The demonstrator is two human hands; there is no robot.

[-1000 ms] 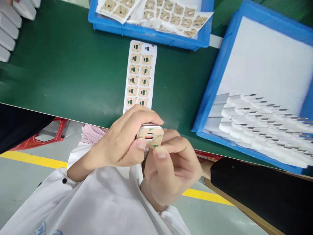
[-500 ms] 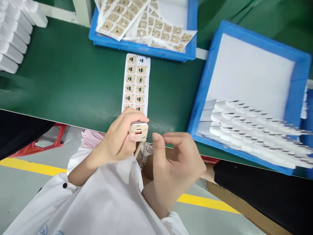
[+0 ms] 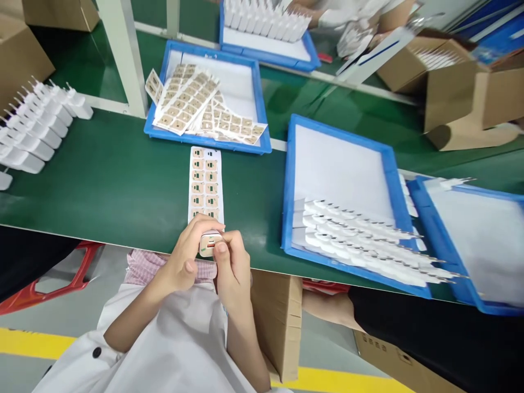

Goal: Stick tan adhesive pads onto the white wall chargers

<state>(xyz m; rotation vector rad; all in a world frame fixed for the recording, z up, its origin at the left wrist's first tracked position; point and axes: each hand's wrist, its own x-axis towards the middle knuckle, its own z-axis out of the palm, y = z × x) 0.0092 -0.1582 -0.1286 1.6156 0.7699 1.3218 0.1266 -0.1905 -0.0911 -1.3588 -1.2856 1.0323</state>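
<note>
Just over the table's front edge is a white charger (image 3: 207, 252), its end with a port and a tan adhesive sticker facing me. My left hand (image 3: 184, 259) curls its fingers around the charger's far side, with the thumb lifted off. From the right, my right hand (image 3: 234, 267) pinches the charger, the thumb on its sticker face beside the port. The fingertips behind the charger are hidden. Just beyond my hands, a white sheet of tan stickers (image 3: 204, 181) lies on the green table; one spot at its top right lacks its tan piece.
A blue tray (image 3: 262, 131) beyond holds more sticker sheets. Right of my hands, another blue tray (image 3: 289, 218) holds rows of white chargers (image 3: 352, 234). White chargers (image 3: 36, 131) stand at left. A cardboard box (image 3: 286, 327) sits below the edge. Another person's gloved hand (image 3: 331, 17) shows at the back.
My right hand has come in from the right and now grips the charger. My left thumb has lifted off it. The view has shifted, showing more of the table's far side.
</note>
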